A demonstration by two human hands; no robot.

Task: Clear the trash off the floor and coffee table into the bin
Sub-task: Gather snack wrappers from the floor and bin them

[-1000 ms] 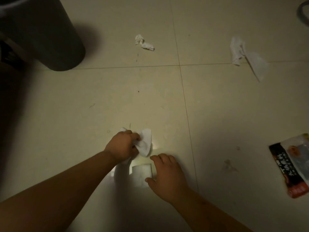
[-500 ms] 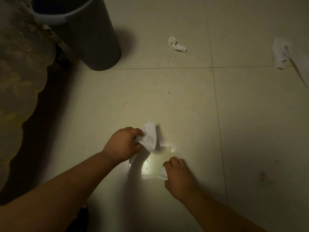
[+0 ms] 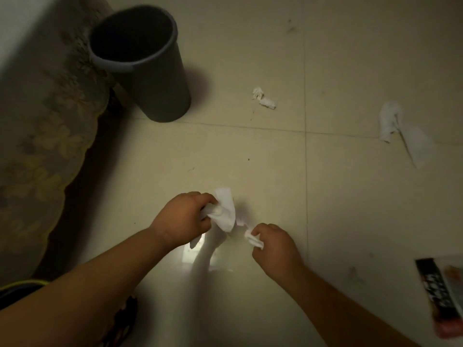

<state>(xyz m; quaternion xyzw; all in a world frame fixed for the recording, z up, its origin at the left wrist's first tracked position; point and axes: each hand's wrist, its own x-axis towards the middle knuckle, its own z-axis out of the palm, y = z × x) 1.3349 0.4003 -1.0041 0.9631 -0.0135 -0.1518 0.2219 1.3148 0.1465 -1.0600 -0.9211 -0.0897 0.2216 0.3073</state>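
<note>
Near the bin [image 3: 140,63], right hand [image 3: 273,246] has just lifted a tissue scrap [image 3: 254,239]; left hand [image 3: 180,219] clutches crumpled tissue [image 3: 225,211]; both loads look ready to drop.

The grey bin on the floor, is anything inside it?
Only the dark inner wall of the bin shows; no trash is visible there. Its bottom is lost in shadow, so what lies there cannot be told.
</note>
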